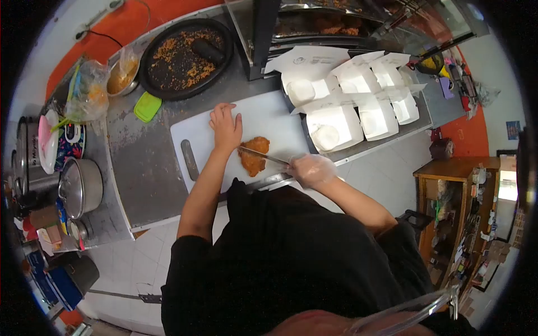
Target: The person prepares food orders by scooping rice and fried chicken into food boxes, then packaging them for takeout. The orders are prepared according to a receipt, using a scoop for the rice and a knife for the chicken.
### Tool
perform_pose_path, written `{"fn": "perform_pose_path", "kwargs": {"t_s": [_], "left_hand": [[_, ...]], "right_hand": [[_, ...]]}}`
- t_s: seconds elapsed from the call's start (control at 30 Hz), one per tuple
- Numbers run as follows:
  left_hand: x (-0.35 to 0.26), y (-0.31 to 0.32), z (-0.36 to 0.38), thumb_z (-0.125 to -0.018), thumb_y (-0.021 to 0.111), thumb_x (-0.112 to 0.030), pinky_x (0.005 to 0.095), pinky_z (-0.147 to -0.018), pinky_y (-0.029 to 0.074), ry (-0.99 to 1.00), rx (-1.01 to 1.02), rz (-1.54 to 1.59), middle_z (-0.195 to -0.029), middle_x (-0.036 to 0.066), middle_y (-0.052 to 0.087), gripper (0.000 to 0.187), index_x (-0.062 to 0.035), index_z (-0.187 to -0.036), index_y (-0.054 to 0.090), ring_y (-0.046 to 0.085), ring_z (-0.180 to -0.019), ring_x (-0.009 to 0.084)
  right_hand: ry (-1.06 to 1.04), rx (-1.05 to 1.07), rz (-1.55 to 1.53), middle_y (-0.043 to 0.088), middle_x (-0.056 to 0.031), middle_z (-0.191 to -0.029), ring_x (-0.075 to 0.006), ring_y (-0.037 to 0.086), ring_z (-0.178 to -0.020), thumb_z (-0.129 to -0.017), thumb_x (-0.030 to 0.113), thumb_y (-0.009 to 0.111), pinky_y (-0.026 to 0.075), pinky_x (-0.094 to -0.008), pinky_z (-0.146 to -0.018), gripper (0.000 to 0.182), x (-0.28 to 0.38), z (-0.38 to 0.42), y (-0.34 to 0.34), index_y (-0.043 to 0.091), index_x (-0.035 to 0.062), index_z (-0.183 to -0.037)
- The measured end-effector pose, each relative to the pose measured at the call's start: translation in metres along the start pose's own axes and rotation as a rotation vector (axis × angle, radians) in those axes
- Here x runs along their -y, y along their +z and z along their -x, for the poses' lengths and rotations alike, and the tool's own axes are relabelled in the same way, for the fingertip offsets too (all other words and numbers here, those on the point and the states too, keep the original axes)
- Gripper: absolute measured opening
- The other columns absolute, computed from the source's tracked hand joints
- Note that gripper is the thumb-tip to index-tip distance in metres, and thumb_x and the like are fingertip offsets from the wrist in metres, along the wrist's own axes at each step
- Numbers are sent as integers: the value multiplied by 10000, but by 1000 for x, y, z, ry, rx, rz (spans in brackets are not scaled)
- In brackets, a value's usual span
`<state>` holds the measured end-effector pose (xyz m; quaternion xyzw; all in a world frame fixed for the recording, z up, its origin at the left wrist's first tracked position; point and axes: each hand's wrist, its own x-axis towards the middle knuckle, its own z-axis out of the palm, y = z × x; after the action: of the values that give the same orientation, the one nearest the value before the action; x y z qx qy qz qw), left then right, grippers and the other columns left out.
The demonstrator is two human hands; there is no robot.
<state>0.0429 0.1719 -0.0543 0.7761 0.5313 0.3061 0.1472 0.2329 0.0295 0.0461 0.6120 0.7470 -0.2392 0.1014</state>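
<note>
A piece of fried chicken lies on a white cutting board in front of me. My right hand, in a clear plastic glove, is closed around the handle of a knife. Its narrow metal blade lies across the chicken. My left hand is bare and rests over the board, just beyond the chicken, with its fingers apart and nothing in them. To the right of the board stand several open white boxes, some with a pale rounded mound of what looks like rice inside.
A dark stone mortar with orange crumbs and a pestle stands at the back left. Near it are a green lid-like item and a metal bowl. A glass display case borders the back; a lidded pot stands left.
</note>
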Motion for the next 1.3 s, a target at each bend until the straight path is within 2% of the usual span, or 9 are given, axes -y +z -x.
{"fn": "perform_pose_path", "kwargs": {"t_s": [0.17, 0.27, 0.5, 0.63, 0.8, 0.97, 1.1, 1.2, 1.3], "left_hand": [[-11, 31, -1, -794, 541, -154, 434, -860, 287, 42, 67, 53, -1141, 120, 414, 345, -62, -1118, 466, 386, -1031, 302], [-13, 22, -10, -801, 539, -166, 438, -862, 286, 125, 151, -7, -1146, 124, 410, 352, -63, -1129, 458, 385, -1029, 305], [-15, 41, -18, -798, 534, -176, 440, -867, 284, 113, -9, 148, -1140, 126, 415, 360, -65, -1131, 453, 384, -1034, 299], [-6, 40, -32, -777, 555, -133, 446, -866, 285, 134, 114, 0, -1146, 134, 414, 376, -70, -1133, 452, 380, -1037, 324], [-17, 4, -15, -777, 549, -140, 449, -874, 275, -60, -27, 108, -1157, 139, 401, 396, -62, -1150, 442, 355, -1081, 322], [-5, 4, 36, -779, 543, -142, 439, -876, 265, -185, -12, 18, -1163, 138, 397, 409, -46, -1161, 433, 356, -1081, 318], [-4, 6, 23, -782, 534, -146, 450, -876, 253, -62, -18, -26, -1175, 138, 394, 416, -40, -1170, 426, 358, -1076, 314], [-9, 0, 23, -781, 530, -145, 448, -873, 254, -140, -66, 14, -1177, 137, 396, 422, -54, -1179, 424, 362, -1074, 311], [-9, 7, 44, -781, 529, -145, 441, -869, 258, -197, -47, 16, -1178, 135, 399, 426, -65, -1186, 422, 367, -1072, 311]], "right_hand": [[92, -7, 26, 593, -170, -700, -323, 589, -687, -882, 328, 421, 463, -435, -595, 340, -18, -2, 31, 574, 52, -753], [192, 106, -186, 621, -167, -889, -329, 602, -849, -857, 285, 432, 477, -433, -709, 302, -22, -17, 51, 636, 64, -836], [308, 132, -142, 626, -153, -860, -321, 613, -796, -847, 302, 463, 481, -428, -698, 282, -12, -1, 10, 637, 81, -866], [239, -52, -130, 632, -141, -855, -318, 611, -826, -867, 288, 437, 483, -426, -699, 270, -12, -16, 30, 628, 112, -942], [101, -9, -105, 617, -167, -730, -340, 602, -711, -861, 341, 451, 470, -446, -631, 362, 3, 18, -30, 612, 27, -785], [43, 27, -56, 611, -176, -734, -328, 601, -719, -869, 285, 432, 467, -441, -630, 304, -12, -5, 53, 601, 45, -791], [116, 151, -179, 610, -167, -957, -318, 585, -915, -880, 326, 415, 457, -421, -767, 312, -11, -11, 32, 600, 85, -949], [124, 254, -112, 626, -166, -879, -333, 607, -836, -859, 283, 441, 475, -417, -718, 277, 8, 1, -27, 616, 72, -903], [67, 84, -68, 605, -172, -716, -350, 598, -723, -846, 295, 468, 465, -435, -650, 283, 2, 16, 20, 586, 38, -833]]}}
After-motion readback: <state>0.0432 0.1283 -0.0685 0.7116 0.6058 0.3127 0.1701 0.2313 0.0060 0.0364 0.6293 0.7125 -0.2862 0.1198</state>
